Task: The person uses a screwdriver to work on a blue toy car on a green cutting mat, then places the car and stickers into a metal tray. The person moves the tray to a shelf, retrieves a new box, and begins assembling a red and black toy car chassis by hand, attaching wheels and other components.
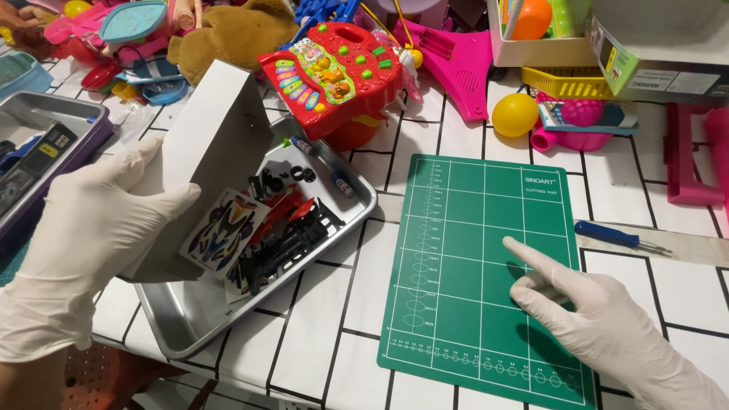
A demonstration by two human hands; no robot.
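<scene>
The scene is brightly and evenly lit from above, with saturated colours and only soft, short shadows, such as the one under the gloved right hand (607, 319) on the green cutting mat (471, 228) and the darker patch beneath the tilted grey box (213, 144). The metal tray (190, 319) shows dull, smeared reflections instead of hard glare, and the white gloves are close to overexposed on the left hand (91, 228). Focus is sharp through the centre, while the toys along the top edge look slightly softer and the tile lines bend a little toward the frame borders.
</scene>
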